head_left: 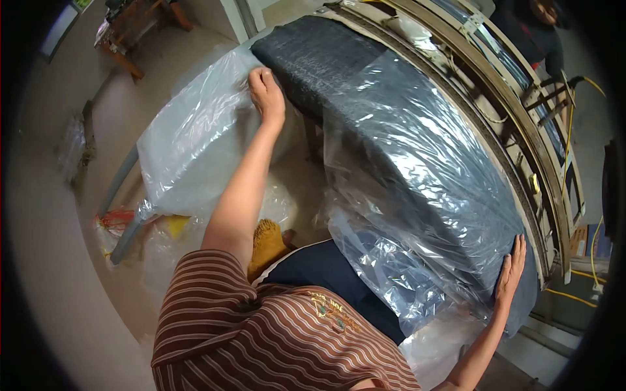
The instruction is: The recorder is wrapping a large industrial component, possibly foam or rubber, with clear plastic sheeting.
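A long padded piece in dark grey fabric [313, 55] stretches across the middle and right, like a furniture part. Clear plastic film [417, 176] covers most of it and hangs in crinkled folds toward my body. Near its far left corner, my left hand [266, 98] is closed, its fingers curled on the edge of a clear plastic sheet. That plastic sheet [195, 124] spreads out to the left and gathers into a bunch lower down. At the right end my right hand [510, 270] lies flat on the film-covered fabric, its fingers stretched out.
Behind the padded piece runs a long wooden frame [502, 98] with metal brackets and yellow cords. Another person [535, 32] is beyond it at the upper right. Grey tubes [127, 241] and a red bag [117, 221] lie on the left. A wooden stand [134, 32] is farther back.
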A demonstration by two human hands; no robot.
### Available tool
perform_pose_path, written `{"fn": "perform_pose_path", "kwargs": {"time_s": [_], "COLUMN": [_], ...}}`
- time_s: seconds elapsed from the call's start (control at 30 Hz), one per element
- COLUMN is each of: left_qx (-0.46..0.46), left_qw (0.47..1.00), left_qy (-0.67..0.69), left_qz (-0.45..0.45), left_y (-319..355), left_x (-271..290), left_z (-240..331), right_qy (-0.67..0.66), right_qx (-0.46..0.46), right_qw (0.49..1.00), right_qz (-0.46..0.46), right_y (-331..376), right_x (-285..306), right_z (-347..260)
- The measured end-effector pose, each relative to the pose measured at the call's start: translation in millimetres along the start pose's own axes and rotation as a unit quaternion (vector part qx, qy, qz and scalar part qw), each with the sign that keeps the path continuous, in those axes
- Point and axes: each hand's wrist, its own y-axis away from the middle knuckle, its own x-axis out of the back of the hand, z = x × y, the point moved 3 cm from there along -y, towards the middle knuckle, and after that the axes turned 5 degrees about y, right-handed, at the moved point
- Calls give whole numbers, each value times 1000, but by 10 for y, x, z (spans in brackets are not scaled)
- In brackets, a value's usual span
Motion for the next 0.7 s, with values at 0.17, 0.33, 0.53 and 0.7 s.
{"fn": "perform_pose_path", "kwargs": {"time_s": [0.17, 0.33, 0.53, 0.7], "left_qx": [136, 111, 236, 142], "left_qw": [958, 874, 797, 857], "left_qy": [-182, -426, -492, -450], "left_qz": [-177, -206, -257, -208], "left_y": [17, -244, -827, -761], "left_x": [-35, 369, 1256, 1054], "left_z": [-1250, -1448, -2280, -1954], "right_qy": [7, 18, 17, 1], "right_qx": [5, -26, -32, -63], "right_qw": [1000, 999, 999, 998], "right_qz": [20, -1, 18, -10], "right_y": [-207, -296, -322, -375], "right_x": [-131, -123, -175, -176], "right_z": [269, 276, 357, 391]}}
